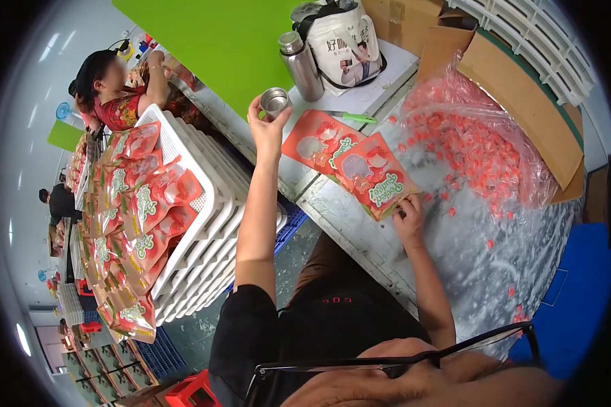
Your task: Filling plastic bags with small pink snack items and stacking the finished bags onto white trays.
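Observation:
My left hand (269,125) is raised over the table's near edge, its fingers closed around a small round metal cup (275,101) with the opening facing up. Two flat red printed pouches (311,144) overlap on the table, each with a clear window. At the lower right corner of the upper pouch (373,168), my right hand (409,218) has its fingers curled onto the edge. What lies under those fingertips is partly hidden. A green-handled knife (353,117) lies just beyond the pouches.
Small red wrapped pieces (472,152) spill from a clear bag in a cardboard box (523,115) at right. A steel flask (301,68) and white bag (343,47) stand behind. Stacked white trays (214,203) at left hold filled pouches (146,203); a person (119,102) sits beyond.

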Tool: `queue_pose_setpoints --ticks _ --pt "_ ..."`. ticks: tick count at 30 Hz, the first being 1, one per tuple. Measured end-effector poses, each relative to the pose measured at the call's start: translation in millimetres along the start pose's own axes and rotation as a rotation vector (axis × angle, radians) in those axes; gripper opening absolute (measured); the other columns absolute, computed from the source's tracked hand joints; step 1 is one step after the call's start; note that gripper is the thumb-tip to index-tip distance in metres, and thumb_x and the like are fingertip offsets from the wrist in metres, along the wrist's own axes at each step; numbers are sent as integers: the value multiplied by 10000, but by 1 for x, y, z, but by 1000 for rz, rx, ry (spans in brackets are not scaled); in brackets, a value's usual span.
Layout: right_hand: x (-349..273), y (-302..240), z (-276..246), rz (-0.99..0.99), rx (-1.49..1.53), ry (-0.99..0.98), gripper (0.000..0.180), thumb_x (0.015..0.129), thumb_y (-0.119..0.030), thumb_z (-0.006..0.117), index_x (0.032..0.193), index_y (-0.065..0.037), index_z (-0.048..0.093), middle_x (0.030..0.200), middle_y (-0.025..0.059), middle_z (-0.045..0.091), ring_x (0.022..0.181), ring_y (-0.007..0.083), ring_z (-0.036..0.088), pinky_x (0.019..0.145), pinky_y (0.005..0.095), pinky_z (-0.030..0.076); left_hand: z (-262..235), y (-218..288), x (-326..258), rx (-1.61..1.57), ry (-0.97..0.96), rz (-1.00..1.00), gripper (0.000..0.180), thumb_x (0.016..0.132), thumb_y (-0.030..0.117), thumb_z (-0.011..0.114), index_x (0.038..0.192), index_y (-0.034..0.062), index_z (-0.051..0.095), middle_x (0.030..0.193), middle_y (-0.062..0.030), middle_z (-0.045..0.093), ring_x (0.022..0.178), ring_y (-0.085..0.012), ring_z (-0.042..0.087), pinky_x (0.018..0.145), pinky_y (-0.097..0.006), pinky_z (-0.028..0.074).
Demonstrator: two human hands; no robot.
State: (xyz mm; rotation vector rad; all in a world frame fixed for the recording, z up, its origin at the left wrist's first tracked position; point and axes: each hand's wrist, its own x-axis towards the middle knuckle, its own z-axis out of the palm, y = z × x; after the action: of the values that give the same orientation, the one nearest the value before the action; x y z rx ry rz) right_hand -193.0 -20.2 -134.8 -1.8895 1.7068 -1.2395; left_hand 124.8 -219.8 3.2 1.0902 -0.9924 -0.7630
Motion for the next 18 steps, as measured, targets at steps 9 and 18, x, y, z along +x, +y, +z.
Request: queue_pose_setpoints --ticks 9,18 --pt "2 4 -2 92 -22 165 254 760 28 661 1011 9 628 1082 158 549 1019 370 559 859 421 491 -56 -152 51 510 174 -114 800 649 217 881 1329 24 507 1296 -197 463 1159 -329 533 1008 -416 448" --pt "4 9 0 106 -55 165 252 793 0 676 1040 21 631 1099 161 561 1020 359 564 870 416 490 -15 -112 0 1029 175 109 836 706 401 796 1387 43 469 1340 -225 454 1248 -399 436 1055 -533 323"
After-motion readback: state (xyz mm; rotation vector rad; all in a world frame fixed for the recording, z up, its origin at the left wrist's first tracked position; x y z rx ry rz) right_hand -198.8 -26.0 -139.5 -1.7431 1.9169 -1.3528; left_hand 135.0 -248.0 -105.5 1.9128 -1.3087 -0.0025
